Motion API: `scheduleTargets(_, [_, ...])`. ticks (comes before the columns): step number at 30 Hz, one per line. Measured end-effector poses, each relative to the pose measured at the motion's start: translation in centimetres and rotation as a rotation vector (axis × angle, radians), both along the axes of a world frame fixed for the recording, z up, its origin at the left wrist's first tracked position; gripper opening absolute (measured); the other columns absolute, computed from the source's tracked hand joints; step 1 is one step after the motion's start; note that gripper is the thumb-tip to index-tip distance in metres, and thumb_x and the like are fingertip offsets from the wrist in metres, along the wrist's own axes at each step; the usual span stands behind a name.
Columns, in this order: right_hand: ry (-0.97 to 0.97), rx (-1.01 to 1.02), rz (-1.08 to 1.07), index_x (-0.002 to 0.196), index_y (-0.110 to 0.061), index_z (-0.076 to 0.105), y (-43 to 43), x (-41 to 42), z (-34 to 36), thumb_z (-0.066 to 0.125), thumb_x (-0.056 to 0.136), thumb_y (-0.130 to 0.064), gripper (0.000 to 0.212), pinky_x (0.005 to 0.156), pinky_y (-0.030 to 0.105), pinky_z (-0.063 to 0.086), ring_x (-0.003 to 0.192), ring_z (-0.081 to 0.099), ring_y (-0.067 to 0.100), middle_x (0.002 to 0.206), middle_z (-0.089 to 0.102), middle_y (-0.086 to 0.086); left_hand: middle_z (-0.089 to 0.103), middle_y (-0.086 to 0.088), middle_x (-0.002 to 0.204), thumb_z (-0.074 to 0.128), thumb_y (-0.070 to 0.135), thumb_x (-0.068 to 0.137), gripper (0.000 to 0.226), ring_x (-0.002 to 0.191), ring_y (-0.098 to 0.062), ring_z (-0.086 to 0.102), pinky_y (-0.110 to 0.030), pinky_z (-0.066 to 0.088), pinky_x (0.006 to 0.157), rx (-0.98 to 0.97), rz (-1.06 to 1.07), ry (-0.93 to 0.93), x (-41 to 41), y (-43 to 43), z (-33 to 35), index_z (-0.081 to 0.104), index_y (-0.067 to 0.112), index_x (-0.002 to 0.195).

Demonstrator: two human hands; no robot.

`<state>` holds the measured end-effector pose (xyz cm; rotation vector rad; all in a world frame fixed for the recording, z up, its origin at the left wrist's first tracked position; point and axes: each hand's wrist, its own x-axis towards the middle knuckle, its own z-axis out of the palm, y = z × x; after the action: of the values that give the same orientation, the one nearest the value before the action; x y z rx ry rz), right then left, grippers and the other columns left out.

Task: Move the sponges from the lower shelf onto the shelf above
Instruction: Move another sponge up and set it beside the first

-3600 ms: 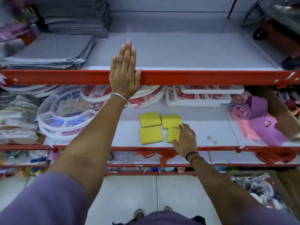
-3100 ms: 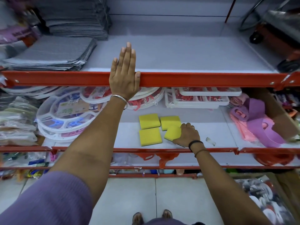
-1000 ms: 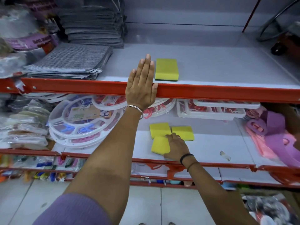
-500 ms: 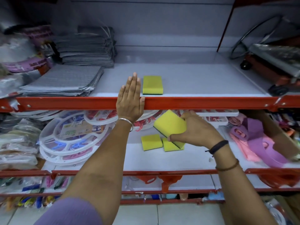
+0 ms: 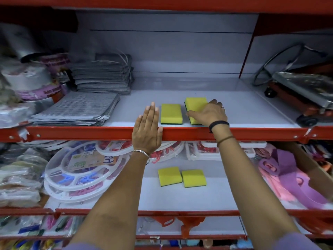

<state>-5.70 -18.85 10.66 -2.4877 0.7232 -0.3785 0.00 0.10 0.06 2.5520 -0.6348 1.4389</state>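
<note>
Right hand [image 5: 210, 112]: reaching over the red front rail [image 5: 252, 132] of the upper shelf [image 5: 234, 109], fingers and thumb pinching the held sponge [image 5: 195, 107] by its near right corner.
Held sponge: yellow with a dark green underside, sitting on the upper shelf with its near end under the hand, just right of the placed sponge [image 5: 171, 114].
Placed sponge: lying flat on the upper shelf, close behind the rail, a narrow gap separating it from the held one.
Left hand [image 5: 146, 129]: lying flat and spread over the rail, fingers together and pointing onto the shelf, thumb hooking the rail's top edge; gripping nothing else.
Lower shelf [image 5: 207, 195]: carrying two remaining sponges, the left one [image 5: 169, 176] and the right one [image 5: 193, 178], lying side by side and touching.
Grey cloths [image 5: 77, 110]: sitting folded in stacks at the left of the upper shelf.
Round white hangers [image 5: 81, 170]: stacked at the left of the lower shelf, wearing a card label whose print is too blurred to read.
Purple-banded packages [image 5: 41, 91]: showing lettering at far left, too blurred for reading.
</note>
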Motion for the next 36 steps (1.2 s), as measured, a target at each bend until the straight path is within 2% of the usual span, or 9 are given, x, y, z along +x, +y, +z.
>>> scheduleTargets(6, [0.074,-0.002,-0.035,0.136,0.000,0.030,0.0,2.0,-1.8,0.059,0.076,-0.064,0.092,0.103,0.044,0.039,0.132,0.035,0.038,0.141,0.036,0.021,0.023,-0.003,0.152,0.018,0.035,0.096,0.057,0.146,-0.013,0.006,-0.033,0.013,0.117,-0.002,-0.008,-0.079,0.3,0.0,-0.4,0.026,0.008,0.146])
scheduleTargets(10, [-0.320,-0.089,-0.012,0.125,0.001,0.044,0.1,-0.7,-2.1,0.061,0.078,-0.060,0.079,0.097,0.043,0.041,0.119,0.045,0.038,0.127,0.047,0.021,0.025,-0.004,0.151,0.018,0.035,0.095,0.057,0.146,-0.014,0.007,-0.033,0.015,0.117,-0.009,-0.005,-0.122,0.6,-0.1,-0.6,0.028,0.008,0.145])
scheduleTargets(14, [-0.795,-0.036,0.097,0.109,-0.001,0.053,1.8,-6.2,-6.0,0.063,0.085,-0.034,0.042,0.089,0.025,0.036,0.101,0.048,0.024,0.110,0.051,0.015,0.030,-0.005,0.150,0.018,0.035,0.095,0.057,0.146,-0.013,0.007,-0.032,0.010,0.118,0.005,0.013,-0.151,0.8,-0.2,-0.9,0.030,0.007,0.144])
scheduleTargets(16, [-0.824,-0.023,0.148,0.101,0.000,0.056,2.4,-8.1,-9.7,0.059,0.086,-0.027,0.031,0.088,0.018,0.034,0.099,0.046,0.021,0.103,0.052,0.014,0.036,-0.007,0.149,0.016,0.034,0.096,0.057,0.146,-0.013,0.006,-0.031,0.007,0.118,-0.003,0.019,-0.148,0.9,-0.3,-1.1,0.030,0.007,0.144])
scheduleTargets(18, [-0.677,-0.003,0.203,0.100,-0.002,0.057,2.2,-8.7,-13.9,0.053,0.087,-0.030,0.032,0.090,0.017,0.032,0.100,0.045,0.021,0.103,0.053,0.013,0.039,-0.008,0.147,0.015,0.034,0.096,0.057,0.146,-0.013,0.005,-0.031,0.008,0.118,-0.002,0.026,-0.164,0.8,-0.3,-1.1,0.030,0.007,0.144])
scheduleTargets(22, [-0.123,0.005,0.306,0.121,-0.003,0.051,0.5,-7.5,-22.6,0.044,0.090,-0.035,0.045,0.094,0.039,0.039,0.114,0.048,0.032,0.123,0.053,0.014,0.042,-0.009,0.145,0.016,0.035,0.096,0.056,0.145,-0.011,0.005,-0.032,0.012,0.117,-0.027,0.016,-0.197,1.0,-0.4,-1.2,0.032,0.007,0.143])
scheduleTargets(26, [0.382,-0.029,0.361,0.149,-0.004,0.015,-1.2,-5.2,-27.3,0.061,0.083,-0.021,0.082,0.109,0.044,0.036,0.144,0.022,0.031,0.157,0.020,0.012,0.043,-0.009,0.144,0.016,0.035,0.096,0.056,0.145,-0.010,0.004,-0.031,0.013,0.117,-0.038,0.007,-0.217,1.2,-0.5,-1.4,0.031,0.007,0.142])
scheduleTargets(31, [0.621,-0.224,0.417,0.151,-0.012,-0.005,-1.4,-4.0,-28.9,0.061,0.079,-0.016,0.098,0.105,0.045,0.037,0.144,0.018,0.034,0.162,-0.003,0.006,0.044,-0.010,0.144,0.017,0.035,0.095,0.056,0.145,-0.011,0.005,-0.031,0.013,0.117,-0.032,0.015,-0.228,1.3,-0.4,-1.5,0.032,0.007,0.142])
scheduleTargets(36, [0.661,-0.307,0.339,0.146,-0.008,0.021,-0.8,-4.6,-28.4,0.062,0.081,-0.020,0.078,0.105,0.043,0.034,0.137,0.027,0.036,0.146,0.036,0.011,0.044,-0.009,0.144,0.016,0.035,0.095,0.057,0.145,-0.010,0.005,-0.031,0.012,0.117,-0.034,0.019,-0.234,1.2,-0.5,-1.3,0.031,0.007,0.142])
